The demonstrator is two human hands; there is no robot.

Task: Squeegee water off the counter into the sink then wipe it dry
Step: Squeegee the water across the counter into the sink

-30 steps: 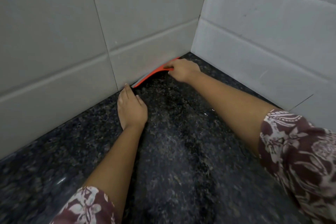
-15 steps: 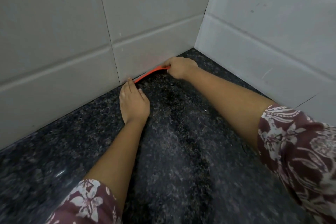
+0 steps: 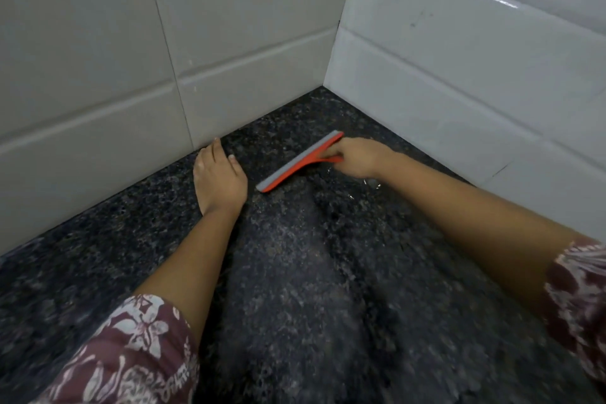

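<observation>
Dark counter, squeegee gripped in right hand, beside left hand

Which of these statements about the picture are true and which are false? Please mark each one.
1. The right hand holds the orange squeegee with a grey rubber blade. True.
2. The left hand grips a cloth. False: it lies flat and empty on the dark speckled stone counter.
3. The squeegee blade touches the tiled wall. False: it stands clear of the white tiled wall.
4. Both sleeves have a floral pattern. True.
</observation>
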